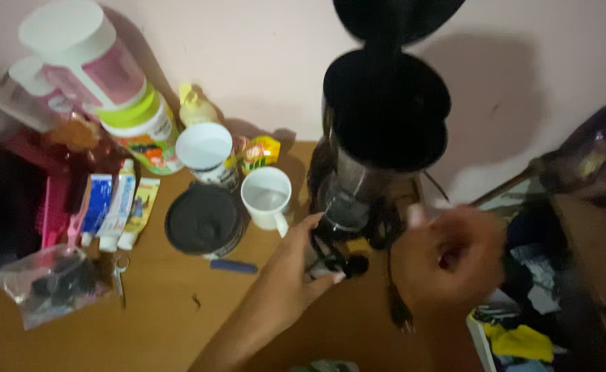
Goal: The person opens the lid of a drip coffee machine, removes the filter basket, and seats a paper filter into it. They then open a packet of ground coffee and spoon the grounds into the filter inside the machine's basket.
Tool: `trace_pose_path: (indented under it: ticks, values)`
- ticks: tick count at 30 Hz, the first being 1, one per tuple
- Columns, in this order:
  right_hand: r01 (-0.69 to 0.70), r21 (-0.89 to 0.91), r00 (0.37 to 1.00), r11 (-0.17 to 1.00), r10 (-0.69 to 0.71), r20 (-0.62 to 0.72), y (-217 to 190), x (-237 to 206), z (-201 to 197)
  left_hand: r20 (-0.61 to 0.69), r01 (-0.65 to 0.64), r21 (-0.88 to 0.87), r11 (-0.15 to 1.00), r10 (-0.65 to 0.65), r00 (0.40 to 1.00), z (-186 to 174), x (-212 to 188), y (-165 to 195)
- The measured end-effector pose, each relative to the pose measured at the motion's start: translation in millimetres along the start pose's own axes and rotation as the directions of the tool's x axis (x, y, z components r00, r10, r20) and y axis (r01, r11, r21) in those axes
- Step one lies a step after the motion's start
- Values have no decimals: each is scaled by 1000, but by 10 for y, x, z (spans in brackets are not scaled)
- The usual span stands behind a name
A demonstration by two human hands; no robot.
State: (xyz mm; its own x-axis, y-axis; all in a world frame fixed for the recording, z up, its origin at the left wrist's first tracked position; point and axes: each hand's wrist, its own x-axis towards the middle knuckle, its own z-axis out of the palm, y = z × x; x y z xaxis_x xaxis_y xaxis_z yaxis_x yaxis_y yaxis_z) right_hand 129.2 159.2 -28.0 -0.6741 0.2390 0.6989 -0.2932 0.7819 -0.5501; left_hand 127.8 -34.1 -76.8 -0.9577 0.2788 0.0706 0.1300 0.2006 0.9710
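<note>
Fingers of the left hand (301, 258) curl around the lower part of a dark appliance (379, 145), a tall blender-like unit with a black lid, gripping it at its base where the black power cord (392, 275) bunches up. Right hand (451, 255) sits just beside the base on the other side, loosely closed; motion blur hides whether it holds anything. The appliance stands upright near the back of the wooden surface (144, 324), close to the pale wall.

Just left of the gripping hand stands a white mug (268, 198), handle turned toward the viewer. Next to the mug lies a round black lid (203, 220), with a small blue flat item (234, 266) touching its near edge. Behind these stands a white cup (206, 153), with a small yellow box (260, 153) to its right.

Farther left, several tubes (113, 207) lie side by side. Large white-capped containers (89, 62) tower at the back left corner. A clear plastic bag with dark contents (48, 282) rests near the front left edge, well apart from both hands. Heaped clothing (523, 331) lies beyond the right edge of the surface.
</note>
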Motion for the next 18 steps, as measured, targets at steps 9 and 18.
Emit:
trace_pose_path:
  ticks: [9, 18]
  values:
    - [15, -91, 624, 996, 62, 779, 313, -404, 299, -113, -116, 333, 936, 162, 980, 348, -120, -448]
    - [29, 3, 361, 1000, -14, 932, 768, -574, 766, -110, -185, 395, 900, 247, 963, 340, -188, -548]
